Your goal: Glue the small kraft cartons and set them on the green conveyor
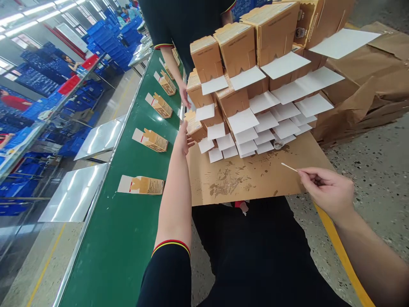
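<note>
My left hand (183, 140) reaches forward with its fingers apart, beside the left end of the stacked brown cartons (204, 59). It looks empty; whether it touches the lowest carton I cannot tell. White flaps (244, 123) stick out toward me from the cartons in stepped rows. My right hand (327, 187) is closed in a pinch round a cotton swab (289, 167), its white tip pointing left over the stained cardboard sheet (211, 170). A small round clear dish (277, 145) sits by the lowest flaps.
On the green conveyor belt (111, 243) to my left lie several small open cartons (148, 185) in a line. A co-worker's hand (184, 94) hangs near the cartons across from me. Brown paper (367, 94) lies behind the stack. Blue crates (99, 36) fill the far left.
</note>
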A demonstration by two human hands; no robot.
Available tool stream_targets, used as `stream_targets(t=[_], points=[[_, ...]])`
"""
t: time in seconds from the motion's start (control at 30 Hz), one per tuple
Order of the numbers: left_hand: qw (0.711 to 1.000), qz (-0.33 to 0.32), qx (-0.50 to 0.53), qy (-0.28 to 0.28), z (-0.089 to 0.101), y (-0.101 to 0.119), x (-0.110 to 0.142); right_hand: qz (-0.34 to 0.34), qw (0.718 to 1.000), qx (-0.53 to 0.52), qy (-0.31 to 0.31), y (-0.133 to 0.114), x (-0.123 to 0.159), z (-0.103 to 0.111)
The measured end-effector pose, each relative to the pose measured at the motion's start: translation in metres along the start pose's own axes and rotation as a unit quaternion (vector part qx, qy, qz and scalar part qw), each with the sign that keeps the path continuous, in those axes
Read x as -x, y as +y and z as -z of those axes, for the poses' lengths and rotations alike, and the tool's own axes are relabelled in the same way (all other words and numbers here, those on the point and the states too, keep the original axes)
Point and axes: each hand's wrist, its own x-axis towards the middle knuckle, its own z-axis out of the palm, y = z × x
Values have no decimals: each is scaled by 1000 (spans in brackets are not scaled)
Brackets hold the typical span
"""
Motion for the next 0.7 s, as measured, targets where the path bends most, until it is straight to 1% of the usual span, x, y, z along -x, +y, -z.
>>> stream_targets(t=[0.07, 0.1, 0.17, 0.27, 0.37, 0.43, 0.5, 0.57, 0.6, 0.63, 0.7], points=[[999, 23, -17, -42, -9, -4, 0, 11, 999, 43, 7, 1, -13, 0], [998, 24, -15, -48, -10, -6, 4, 15, 998, 66, 8, 1, -22, -1], [999, 7, 3, -34, -1, -12, 20, 18, 994, 109, -7, 1, -42, -6], [998, -52, 44, -4, 28, -26, 60, 25, 981, 174, -80, 1, -74, -17], [993, -95, 64, -18, 55, -49, 109, 27, 958, 235, -163, 7, -99, -26], [992, -102, 60, -34, 62, -70, 142, 31, 950, 252, -185, 12, -105, -27], [993, -93, 49, -51, 62, -90, 169, 43, 957, 240, -159, 14, -99, -24], [994, -76, 32, -65, 56, -105, 186, 60, 973, 190, -120, 10, -81, -24], [995, -67, 24, -67, 54, -111, 191, 70, 979, 151, -114, 5, -67, -27], [996, -61, 17, -67, 51, -115, 194, 80, 983, 106, -125, -1, -52, -33], [996, -61, 8, -58, 49, -120, 195, 107, 977, 14, -182, -18, -16, -53]])
